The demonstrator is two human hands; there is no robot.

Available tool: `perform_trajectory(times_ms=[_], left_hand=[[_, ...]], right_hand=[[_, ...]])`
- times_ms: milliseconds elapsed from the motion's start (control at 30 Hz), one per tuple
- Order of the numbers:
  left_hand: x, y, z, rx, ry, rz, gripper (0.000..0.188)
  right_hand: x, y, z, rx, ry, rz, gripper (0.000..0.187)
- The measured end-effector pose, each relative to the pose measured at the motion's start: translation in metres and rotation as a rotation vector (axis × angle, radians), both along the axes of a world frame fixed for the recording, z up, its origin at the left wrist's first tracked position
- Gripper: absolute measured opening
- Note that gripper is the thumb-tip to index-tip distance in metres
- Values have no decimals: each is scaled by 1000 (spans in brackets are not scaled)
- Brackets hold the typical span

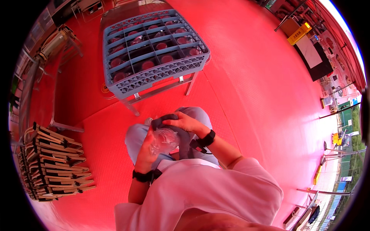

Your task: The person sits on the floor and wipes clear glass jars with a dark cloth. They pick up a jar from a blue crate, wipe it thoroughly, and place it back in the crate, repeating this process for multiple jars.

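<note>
Over my lap, a clear drinking glass (pixel 166 139) is gripped in my left hand (pixel 145 153), its fingers mostly hidden behind it. My right hand (pixel 186 122) pinches a dark grey cloth (pixel 183 143) against the glass's upper edge. The rest of that cloth hangs down beside the glass toward my waist. In front of my knees a blue-grey plastic glass rack (pixel 160 77) rests on a low metal-legged table (pixel 189 84). Several upturned glasses (pixel 147 64) stand in its compartments, some of which are hard to make out.
A stack of folded wooden-framed chairs (pixel 56 165) stands on the red floor (pixel 246 96) at the left. Behind it is a long red-topped table (pixel 44 100). Far right, a dark table with a white sheet (pixel 309 52) and a yellow box sign (pixel 299 34) stand by the tent wall.
</note>
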State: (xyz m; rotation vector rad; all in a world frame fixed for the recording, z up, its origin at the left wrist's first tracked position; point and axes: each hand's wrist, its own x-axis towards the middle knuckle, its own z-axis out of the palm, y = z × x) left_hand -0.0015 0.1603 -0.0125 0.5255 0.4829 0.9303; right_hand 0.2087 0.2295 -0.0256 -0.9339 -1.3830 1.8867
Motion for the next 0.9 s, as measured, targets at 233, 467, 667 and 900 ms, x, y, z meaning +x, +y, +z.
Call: perform_trajectory(times_ms=[233, 467, 667, 900], left_hand=[[-15, 15, -13, 16, 49, 280, 61], [-15, 11, -62, 73, 52, 257, 47], [-1, 6, -32, 6, 147, 336, 47], [-3, 7, -30, 42, 198, 279, 44]], right_hand=[[23, 1, 27, 92, -186, -332, 36], [-25, -16, 81, 735, -220, -245, 44], [-50, -31, 68, 717, -466, -273, 49], [-40, -21, 60, 612, -355, -310, 45]])
